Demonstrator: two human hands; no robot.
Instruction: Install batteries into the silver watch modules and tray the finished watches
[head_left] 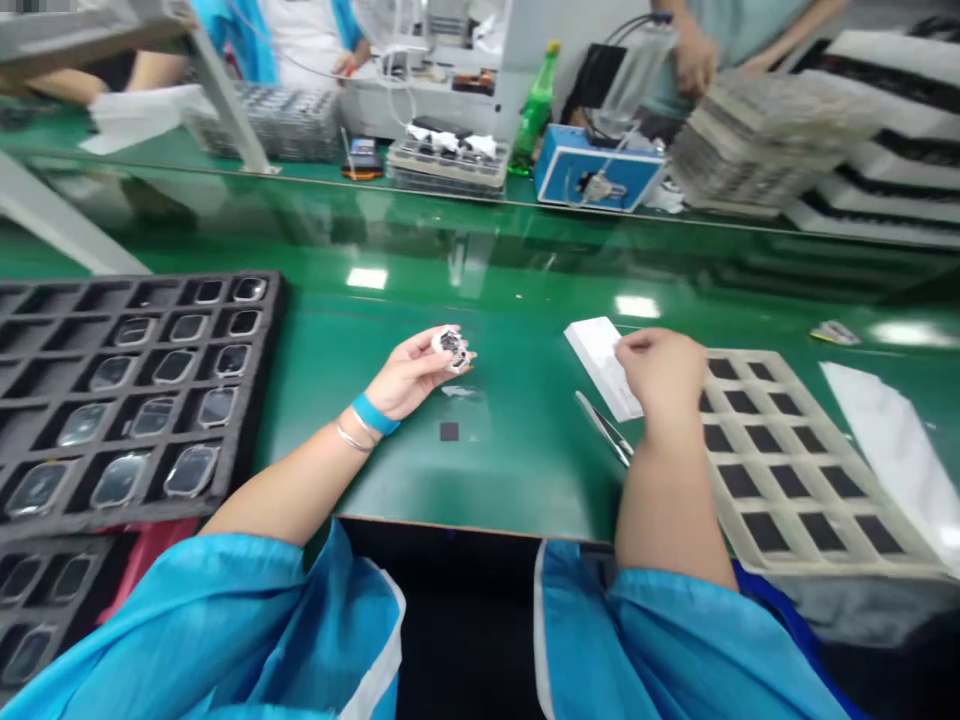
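Note:
My left hand [411, 372] pinches a small white-rimmed watch case [451, 350] with dark inner parts showing, held above the green table. My right hand [664, 370] has its fingers pressed together at the right side of a white rectangular block [602, 362]; what they hold, if anything, is hidden. Tweezers [602, 426] lie beside that block, close to my right wrist. Below my left hand, a small dark square [448, 432] rests on the table near a clear film piece [474, 415].
A black foam tray [274, 330] with watch faces stands at left, partly over another tray. At right are a cream tray [787, 358] of dark squares and white paper [892, 440]. A glass-fronted shelf carries a green bottle [536, 110] and a blue box [596, 170]. Co-workers work behind.

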